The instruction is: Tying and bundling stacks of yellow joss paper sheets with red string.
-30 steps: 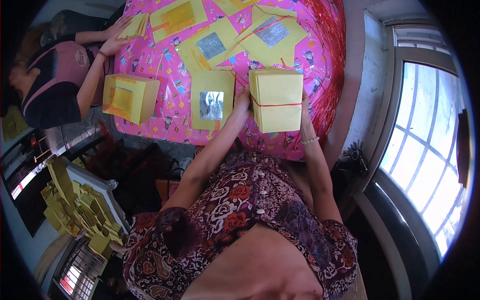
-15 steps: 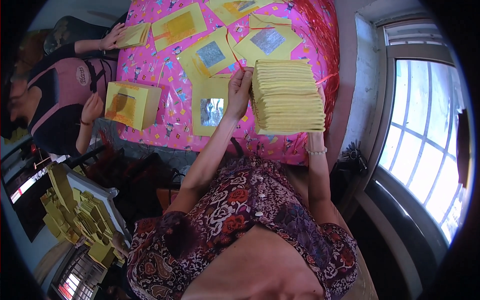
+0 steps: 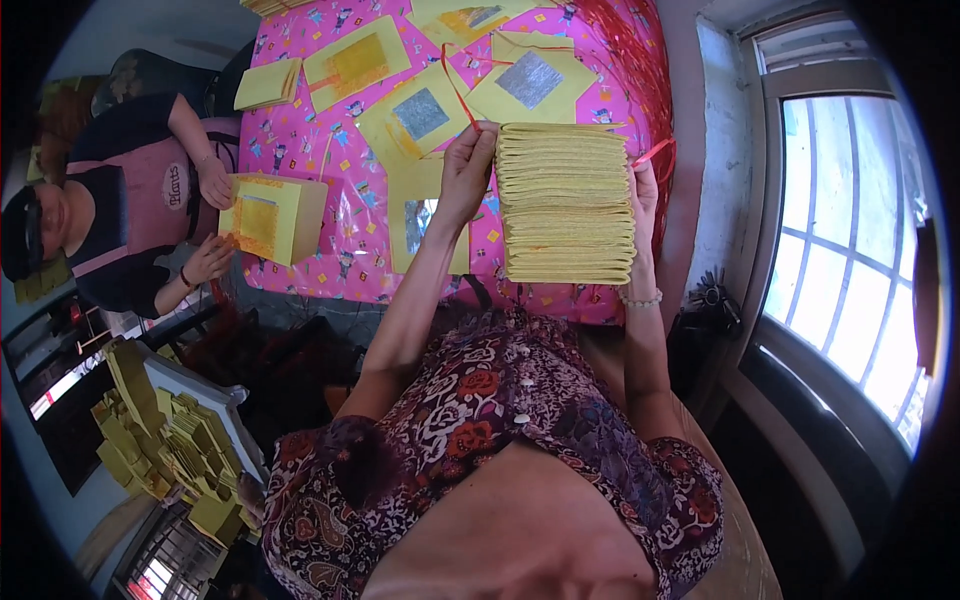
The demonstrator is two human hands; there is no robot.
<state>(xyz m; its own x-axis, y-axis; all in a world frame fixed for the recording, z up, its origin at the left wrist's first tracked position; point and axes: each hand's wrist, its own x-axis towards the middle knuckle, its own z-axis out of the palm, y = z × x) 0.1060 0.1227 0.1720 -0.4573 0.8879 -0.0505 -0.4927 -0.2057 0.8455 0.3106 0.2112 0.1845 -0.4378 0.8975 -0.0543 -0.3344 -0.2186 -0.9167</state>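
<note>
Stack of folded yellow paper (image 3: 566, 205) is between the two hands, at the near right part of the table (image 3: 365, 205), with its many folded edges turned up to the camera. I cannot tell if the stack rests on the table or is lifted a little above it.

The left hand (image 3: 465, 178) is at the upper left side of the stack. Its thumb and fingers are closed narrowly, and they pinch a red string (image 3: 458, 92), which goes up from the fingertips and bends over the papers behind. The right hand (image 3: 644, 190) is along the right side of the stack, touching it, and its fingers are partly hidden. A red loop (image 3: 655, 153) stands out beside its fingertips, but I cannot tell if this hand grips it. A bracelet of pale beads (image 3: 643, 300) is on the right wrist.

The table wears a shiny pink cover with small printed figures. On it, beyond the left hand, lie yellow sheets with silver squares (image 3: 421, 112) and a yellow sheet with a golden square (image 3: 357, 62). Many thin red strands (image 3: 630, 65) hang at the right edge of the table.

At the left, a co-worker in a pink apron (image 3: 130, 215) has both hands at a thick yellow paper block (image 3: 300, 222). Near it lies a thinner yellow bundle (image 3: 266, 87).
</note>
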